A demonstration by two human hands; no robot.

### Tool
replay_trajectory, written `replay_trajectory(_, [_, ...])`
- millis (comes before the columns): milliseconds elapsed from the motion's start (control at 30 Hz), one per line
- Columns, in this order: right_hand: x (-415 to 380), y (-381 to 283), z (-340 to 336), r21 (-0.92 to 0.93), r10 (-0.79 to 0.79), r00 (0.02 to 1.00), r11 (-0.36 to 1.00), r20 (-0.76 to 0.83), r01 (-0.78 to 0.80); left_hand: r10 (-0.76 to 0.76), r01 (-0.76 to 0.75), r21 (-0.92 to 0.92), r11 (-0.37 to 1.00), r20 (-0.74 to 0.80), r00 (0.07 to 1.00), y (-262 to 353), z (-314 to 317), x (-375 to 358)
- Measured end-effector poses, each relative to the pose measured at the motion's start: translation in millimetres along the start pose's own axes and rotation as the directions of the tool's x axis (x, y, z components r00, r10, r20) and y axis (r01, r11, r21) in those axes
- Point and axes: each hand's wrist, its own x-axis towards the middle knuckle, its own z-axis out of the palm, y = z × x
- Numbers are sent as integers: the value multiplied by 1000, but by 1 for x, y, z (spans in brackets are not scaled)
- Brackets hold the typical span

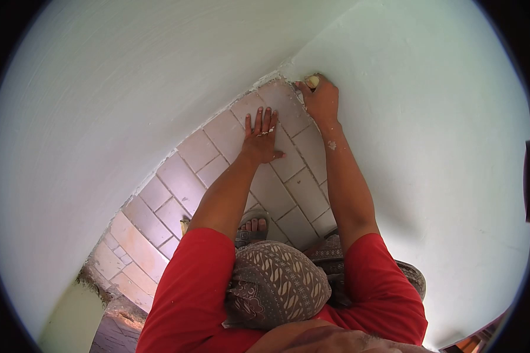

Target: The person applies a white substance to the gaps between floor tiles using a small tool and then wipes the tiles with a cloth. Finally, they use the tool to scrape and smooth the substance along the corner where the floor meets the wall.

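My left hand [261, 138] lies flat on the tiled floor [271, 187], fingers spread and a ring on one of them. Nothing is held in it. At the corner where the two walls meet the floor, my right hand [322, 101] is closed around a tool with a pale, rounded handle end [312, 82]. My fingers hide the rest of the tool, so its kind does not show. It is close to the foot of the right wall [430, 135]. White specks mark my left fingers and right forearm.
A pale wall [129, 88] rises on the left, with a rough white edge along the floor. My sandalled foot [253, 226] and patterned cloth over my knee [277, 285] are below. A small yellowish object [184, 226] lies beside my left arm. Broken floor edging [100, 282] shows lower left.
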Motion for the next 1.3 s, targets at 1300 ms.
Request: replay_trajectory(1300, [-2,6,18,-86,-113,990,989,86,120,-4,4,-2,1000,25,1000,0,-1,-1])
